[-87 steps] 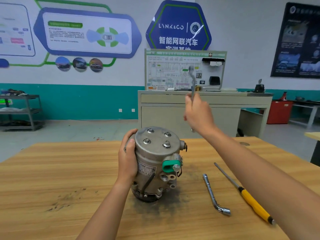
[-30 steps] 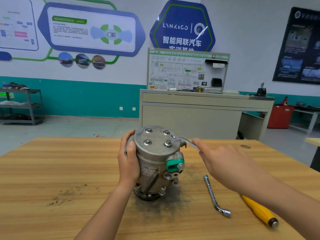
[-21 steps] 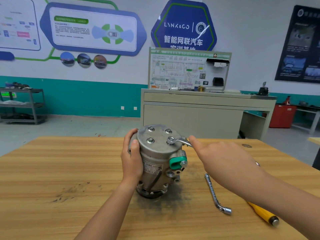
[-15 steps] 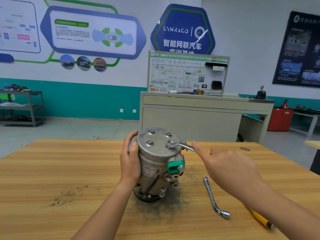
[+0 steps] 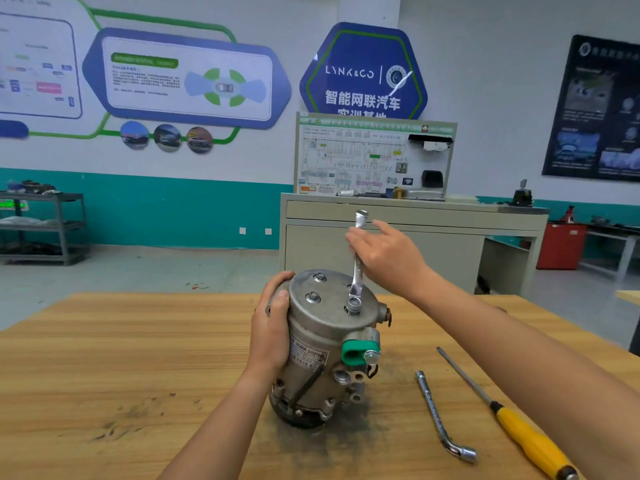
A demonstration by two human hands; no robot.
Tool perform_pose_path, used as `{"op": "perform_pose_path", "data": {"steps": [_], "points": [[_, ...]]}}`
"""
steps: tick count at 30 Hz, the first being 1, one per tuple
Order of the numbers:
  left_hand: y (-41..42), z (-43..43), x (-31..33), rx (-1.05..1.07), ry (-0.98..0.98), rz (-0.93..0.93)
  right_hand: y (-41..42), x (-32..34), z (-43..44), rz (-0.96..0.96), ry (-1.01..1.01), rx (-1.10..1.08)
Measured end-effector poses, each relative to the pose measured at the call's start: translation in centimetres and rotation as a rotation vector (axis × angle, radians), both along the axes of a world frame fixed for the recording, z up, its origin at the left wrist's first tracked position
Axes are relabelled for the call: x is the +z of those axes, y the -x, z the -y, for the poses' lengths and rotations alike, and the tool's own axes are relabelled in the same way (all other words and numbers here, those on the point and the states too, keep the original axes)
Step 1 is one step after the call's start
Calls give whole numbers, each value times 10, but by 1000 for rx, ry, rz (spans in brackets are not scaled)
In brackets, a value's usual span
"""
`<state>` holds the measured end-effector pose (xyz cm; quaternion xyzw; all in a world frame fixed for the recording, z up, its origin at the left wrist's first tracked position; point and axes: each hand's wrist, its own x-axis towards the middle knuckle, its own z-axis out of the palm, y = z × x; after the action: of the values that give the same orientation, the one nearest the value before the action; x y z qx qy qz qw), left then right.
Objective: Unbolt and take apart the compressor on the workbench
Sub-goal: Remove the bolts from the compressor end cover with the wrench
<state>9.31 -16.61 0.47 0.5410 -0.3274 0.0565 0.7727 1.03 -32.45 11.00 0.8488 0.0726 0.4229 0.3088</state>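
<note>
Left hand [image 5: 272, 336] grips the compressor [image 5: 325, 344] by its left flank, thumb on the casing front and fingers curled over the top rim, bracing it, the same hold as half a second ago. The compressor stands on end at mid-bench [image 5: 104, 358], on a dark smudge, end plate up and tilted toward the camera. Two bolts [image 5: 311, 297] on the left of the plate sit bare and seated, and another is mostly hidden behind the wrench [image 5: 356, 271]. The wrench is what has changed. Half a second ago its shank lay low and pointed right, toward the right hand. Now, with the ring end on the near-right bolt, it points away from the person, about a quarter sweep anticlockwise. Right hand [image 5: 389, 259] has followed it up and over. Its fingers [image 5: 355, 237] lie loosely extended across the upper shank, pressing rather than wrapping it; the thumb cannot be made out. Reading: the bolt is turning the loosening way, and the light finger push suggests it has already broken free. The head looks no higher yet, so more sweeps or a reset of the ring are likely due, then three more bolts before the plate can lift. Right of the compressor, an L-key [image 5: 440, 415] and a yellow-handled screwdriver [image 5: 519, 434] lie on the bench, well apart from both hands.
</note>
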Motion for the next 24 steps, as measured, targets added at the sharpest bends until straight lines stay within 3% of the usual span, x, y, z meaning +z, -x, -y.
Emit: {"op": "perform_pose_path", "data": {"steps": [7,11,15,24], "points": [[8,-5,-2,55,32,10,72,-19,2,159,-580,-139],[13,-5,-5,98,37,11,105,-24,-16,-132,-621,-243],[18,-4,-7,139,43,18,127,-31,-33,-295,-502,-375],[21,-4,-7,169,64,14,126,-28,-51,-313,-374,-529]]}}
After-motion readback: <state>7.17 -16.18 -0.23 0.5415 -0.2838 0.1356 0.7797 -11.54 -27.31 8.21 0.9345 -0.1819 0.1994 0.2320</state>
